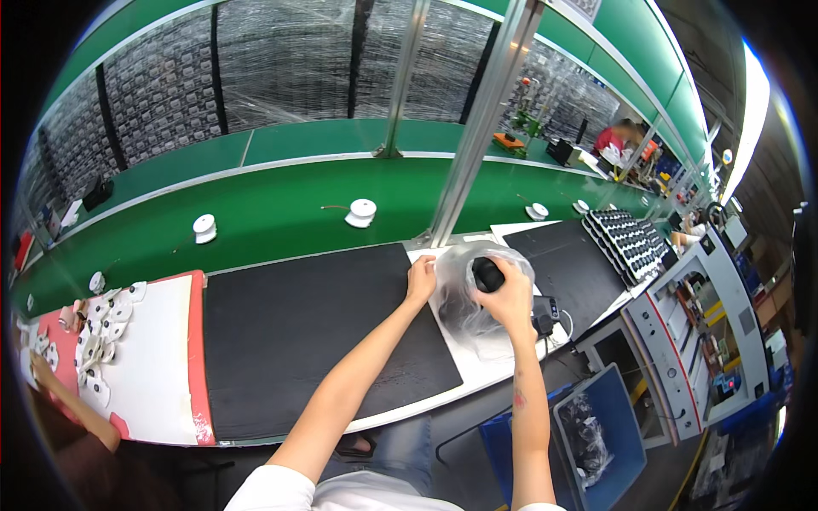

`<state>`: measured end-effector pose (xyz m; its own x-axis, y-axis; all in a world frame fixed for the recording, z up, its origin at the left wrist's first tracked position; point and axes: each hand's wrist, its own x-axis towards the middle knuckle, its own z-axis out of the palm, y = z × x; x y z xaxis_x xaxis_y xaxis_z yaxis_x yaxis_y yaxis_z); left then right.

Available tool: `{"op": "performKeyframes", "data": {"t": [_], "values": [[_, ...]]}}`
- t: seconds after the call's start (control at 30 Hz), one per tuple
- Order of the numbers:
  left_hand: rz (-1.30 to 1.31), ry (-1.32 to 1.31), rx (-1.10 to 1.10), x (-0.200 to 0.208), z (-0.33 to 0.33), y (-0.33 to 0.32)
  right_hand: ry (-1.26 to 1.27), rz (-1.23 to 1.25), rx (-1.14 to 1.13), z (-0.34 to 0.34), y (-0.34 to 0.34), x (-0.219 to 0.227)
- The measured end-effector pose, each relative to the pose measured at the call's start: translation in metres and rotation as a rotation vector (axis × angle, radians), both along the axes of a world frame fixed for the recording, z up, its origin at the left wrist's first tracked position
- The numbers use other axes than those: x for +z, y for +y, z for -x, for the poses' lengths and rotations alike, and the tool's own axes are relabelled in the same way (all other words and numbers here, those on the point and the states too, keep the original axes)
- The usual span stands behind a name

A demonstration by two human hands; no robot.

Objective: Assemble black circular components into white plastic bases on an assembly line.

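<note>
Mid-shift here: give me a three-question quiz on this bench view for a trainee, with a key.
1. Which hand holds the black round object?
2. True or false: the blue bin is farther right than the clear plastic bag.
3. The white round items lie on a long surface of which colour? a) red b) green c) blue

Key: 1. The right hand. 2. True. 3. b.
</note>
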<state>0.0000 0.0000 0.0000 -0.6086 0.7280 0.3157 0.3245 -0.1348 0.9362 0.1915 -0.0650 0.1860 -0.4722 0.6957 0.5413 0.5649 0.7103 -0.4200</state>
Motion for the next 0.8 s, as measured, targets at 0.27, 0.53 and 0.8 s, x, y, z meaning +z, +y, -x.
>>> {"op": "performKeyframes", "data": {"t": [0.27, 0.53, 0.8], "values": [[-0.199, -0.335, -0.309, 0.023, 0.053, -0.108, 0.149, -0.113, 0.260, 0.028, -0.116, 0.012], [-0.047, 0.274, -0.467, 0.053, 0.102, -0.338, 0.054, 0.445, 0.868, 0.158, -0.147, -0.126], [-0.017, 0.415, -0.103, 0.029, 0.104, -0.382, 0.123, 0.257, 0.954, 0.187, -0.161, -0.159]]}}
